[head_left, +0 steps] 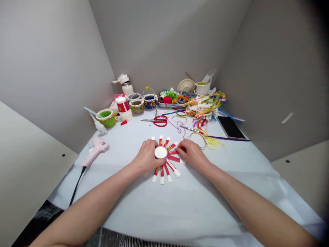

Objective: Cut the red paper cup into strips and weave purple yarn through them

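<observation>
A paper cup cut into red-and-white strips lies on the table, its strips fanned out around a round white base. My left hand is closed around the base, thumb at its near side and fingers at its far side. Purple yarn shows at the edge of the base and runs toward my right hand. The fingertips of that hand are pinched together over the right-hand strips, at the yarn; the exact grip is partly hidden.
Red-handled scissors lie beyond the cup. A pink glue gun with a black cord is on the left. Small woven baskets, a white bottle and a yarn tray stand at the back. A phone lies on the right.
</observation>
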`<action>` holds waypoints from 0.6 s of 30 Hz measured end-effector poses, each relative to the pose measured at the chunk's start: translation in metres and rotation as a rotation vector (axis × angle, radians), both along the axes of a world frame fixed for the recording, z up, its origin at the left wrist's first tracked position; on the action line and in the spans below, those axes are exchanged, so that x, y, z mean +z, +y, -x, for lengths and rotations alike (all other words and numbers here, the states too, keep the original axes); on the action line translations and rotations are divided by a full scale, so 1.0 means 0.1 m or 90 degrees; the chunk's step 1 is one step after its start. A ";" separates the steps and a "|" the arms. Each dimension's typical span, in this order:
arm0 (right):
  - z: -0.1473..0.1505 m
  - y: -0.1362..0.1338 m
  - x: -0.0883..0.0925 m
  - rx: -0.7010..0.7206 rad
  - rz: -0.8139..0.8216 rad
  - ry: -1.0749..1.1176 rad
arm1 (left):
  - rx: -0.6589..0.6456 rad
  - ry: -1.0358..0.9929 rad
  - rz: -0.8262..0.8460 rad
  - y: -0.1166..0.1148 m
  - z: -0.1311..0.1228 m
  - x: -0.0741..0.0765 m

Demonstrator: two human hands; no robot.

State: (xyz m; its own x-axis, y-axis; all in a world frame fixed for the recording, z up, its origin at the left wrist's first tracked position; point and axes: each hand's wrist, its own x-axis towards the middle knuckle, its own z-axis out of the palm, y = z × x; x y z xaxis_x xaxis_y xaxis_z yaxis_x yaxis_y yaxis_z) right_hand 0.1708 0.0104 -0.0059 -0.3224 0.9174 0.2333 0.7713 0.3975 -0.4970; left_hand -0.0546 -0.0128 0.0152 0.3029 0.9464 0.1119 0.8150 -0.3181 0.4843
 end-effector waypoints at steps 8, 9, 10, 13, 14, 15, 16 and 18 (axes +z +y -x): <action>-0.12 -0.06 0.04 0.022 -0.002 0.044 | -0.072 0.001 -0.001 0.05 0.10 0.05; -0.14 -0.08 0.05 0.034 -0.001 0.048 | -0.089 0.002 -0.004 0.06 0.12 0.06; -0.16 -0.11 0.06 0.049 -0.001 0.048 | -0.105 0.001 -0.004 0.07 0.13 0.07; -0.22 -0.25 0.10 0.098 -0.020 0.040 | -0.150 0.005 0.008 0.10 0.16 0.11; -0.24 -0.30 0.10 0.114 -0.031 0.038 | -0.167 0.006 0.012 0.11 0.17 0.12; -0.26 -0.36 0.11 0.128 -0.044 0.038 | -0.185 0.007 0.015 0.11 0.18 0.14; -0.28 -0.43 0.11 0.141 -0.054 0.037 | -0.203 0.006 0.019 0.12 0.19 0.15; -0.31 -0.58 0.10 0.163 -0.069 0.033 | -0.232 0.002 0.029 0.13 0.20 0.17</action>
State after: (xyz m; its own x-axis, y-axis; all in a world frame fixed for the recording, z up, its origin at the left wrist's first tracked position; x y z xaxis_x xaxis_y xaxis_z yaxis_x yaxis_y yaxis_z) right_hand 0.2014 -0.0477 0.0036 -0.5253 0.7762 0.3486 0.6133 0.6293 -0.4773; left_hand -0.0750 0.0000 0.0325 0.6220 0.7798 0.0708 0.6530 -0.5665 0.5026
